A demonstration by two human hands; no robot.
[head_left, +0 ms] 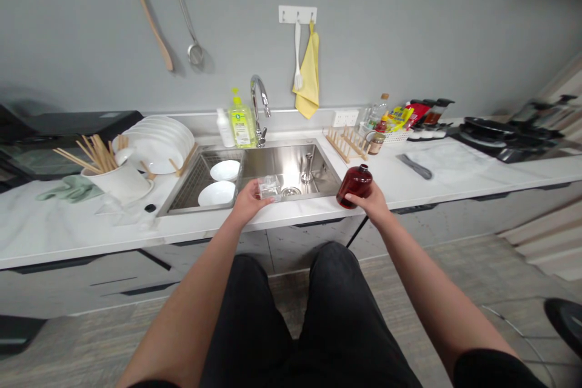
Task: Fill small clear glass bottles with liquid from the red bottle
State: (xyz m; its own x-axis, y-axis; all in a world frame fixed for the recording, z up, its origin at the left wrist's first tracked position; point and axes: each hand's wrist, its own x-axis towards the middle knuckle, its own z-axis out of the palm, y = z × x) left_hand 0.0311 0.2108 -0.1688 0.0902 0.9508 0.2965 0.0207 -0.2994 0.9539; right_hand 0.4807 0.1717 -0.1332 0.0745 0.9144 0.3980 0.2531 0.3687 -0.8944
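Observation:
My left hand [250, 202] is closed around a small clear plastic container [270, 188] at the front edge of the steel sink [284, 157]. What kind of container it is I cannot make out. At the sink's right front corner, my right hand [370, 199] grips a dark red bottle [354, 185] with a short, uncapped-looking neck. The bottle is slightly tilted and close to the counter's edge. Two white bowls [217, 193] sit in the rack on the sink's left side.
Behind the sink stand a faucet [257, 103] and a green dish soap bottle [242, 124]. White plates [159, 145] and a pot of chopsticks [111, 179] are at left. A wooden rack [348, 144], condiment bottles and a dark-handled utensil [416, 165] lie at right.

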